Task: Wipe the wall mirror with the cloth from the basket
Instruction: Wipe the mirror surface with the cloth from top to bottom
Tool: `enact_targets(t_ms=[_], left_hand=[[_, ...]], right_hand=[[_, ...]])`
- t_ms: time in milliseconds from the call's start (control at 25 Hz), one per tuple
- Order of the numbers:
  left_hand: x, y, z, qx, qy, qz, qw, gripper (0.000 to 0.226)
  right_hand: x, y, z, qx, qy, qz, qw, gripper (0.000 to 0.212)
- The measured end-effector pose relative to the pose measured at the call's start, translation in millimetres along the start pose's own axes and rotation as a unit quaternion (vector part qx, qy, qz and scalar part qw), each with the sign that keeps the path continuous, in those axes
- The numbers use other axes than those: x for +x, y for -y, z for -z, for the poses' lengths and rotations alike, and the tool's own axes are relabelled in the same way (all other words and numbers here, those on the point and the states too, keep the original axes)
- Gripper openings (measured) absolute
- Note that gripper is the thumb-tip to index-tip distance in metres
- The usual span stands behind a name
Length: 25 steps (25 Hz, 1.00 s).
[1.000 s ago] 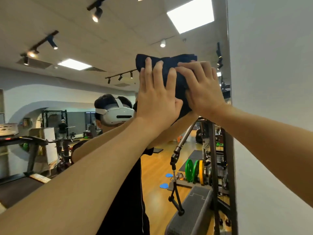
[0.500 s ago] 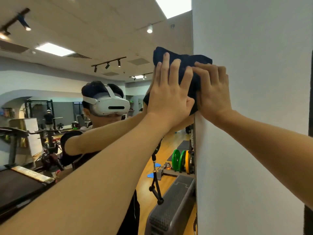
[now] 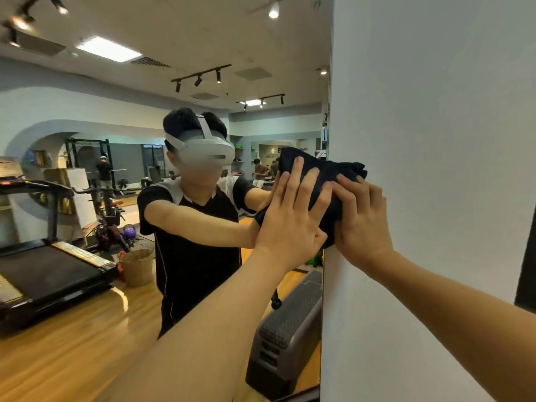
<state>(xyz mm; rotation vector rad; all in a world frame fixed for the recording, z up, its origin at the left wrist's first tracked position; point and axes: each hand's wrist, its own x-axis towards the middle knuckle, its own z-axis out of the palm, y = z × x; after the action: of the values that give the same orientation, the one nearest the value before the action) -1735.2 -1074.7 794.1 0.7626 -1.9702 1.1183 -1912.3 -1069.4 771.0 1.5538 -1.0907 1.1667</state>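
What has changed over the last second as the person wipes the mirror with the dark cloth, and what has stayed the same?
Both hands have slid the dark cloth down the mirror along its right edge, from above the reflected headset to about its level. Unchanged: the left hand and right hand still press the cloth flat, and it overlaps the white wall.

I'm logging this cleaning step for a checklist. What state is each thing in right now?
cloth: bunched, pressed flat at the mirror's right edge, partly over the wall.
left hand: fingers straight, pressing the cloth.
right hand: fingers spread, pressing the cloth's right side.
mirror: upright on the wall, being wiped.
basket: seen in the reflection, upright on the floor; contents not visible.
treadmill: reflected, nobody on it.
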Motion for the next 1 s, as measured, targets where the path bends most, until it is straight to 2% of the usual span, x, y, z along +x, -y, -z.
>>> enact_targets(t_ms=[200,440,560,760,1000], left_hand=[[-34,-3,-1,0.020,0.052,-0.019,0.998,0.075],[-72,22,15,0.028,0.071,-0.018,0.997,0.071],[-105,52,31,0.034,0.081,-0.018,0.996,0.071],[-169,126,72,0.067,0.093,-0.023,0.993,0.080],[-234,215,122,0.065,0.104,-0.016,0.992,0.078]], right_hand=[[-32,28,5,0.016,0.052,-0.034,0.998,0.055],[-39,84,8,0.024,0.118,-0.066,0.990,0.064],[-37,123,5,0.037,0.147,-0.046,0.987,0.068],[-25,218,-9,0.073,0.153,-0.025,0.985,0.069],[-2,327,-26,0.090,0.148,0.001,0.985,0.071]])
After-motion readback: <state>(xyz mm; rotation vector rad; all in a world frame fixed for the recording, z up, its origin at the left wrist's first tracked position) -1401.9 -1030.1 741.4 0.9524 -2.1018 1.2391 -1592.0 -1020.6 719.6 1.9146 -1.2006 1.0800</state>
